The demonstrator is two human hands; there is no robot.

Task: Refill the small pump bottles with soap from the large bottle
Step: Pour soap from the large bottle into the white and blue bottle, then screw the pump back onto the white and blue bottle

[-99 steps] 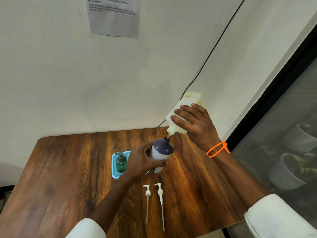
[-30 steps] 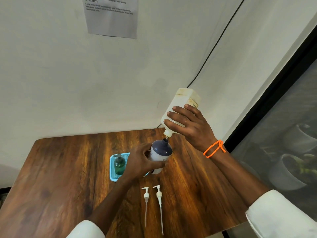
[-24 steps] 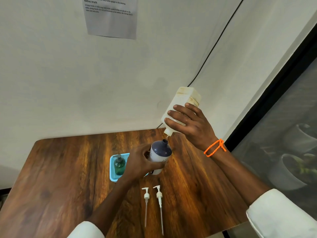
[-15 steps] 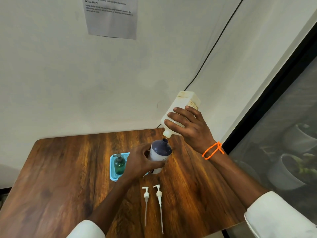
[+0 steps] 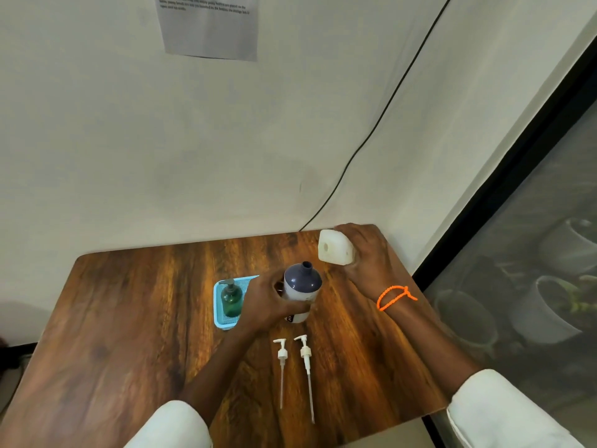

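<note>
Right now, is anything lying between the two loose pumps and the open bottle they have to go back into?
Nothing visible does. The two pumps lie on bare table just in front of the open bottle, which the left hand holds; its neck is uncovered.

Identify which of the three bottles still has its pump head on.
The small green bottle standing in the blue basket. The navy-topped bottle in the left hand has an open neck; the large bottle has none.
</note>
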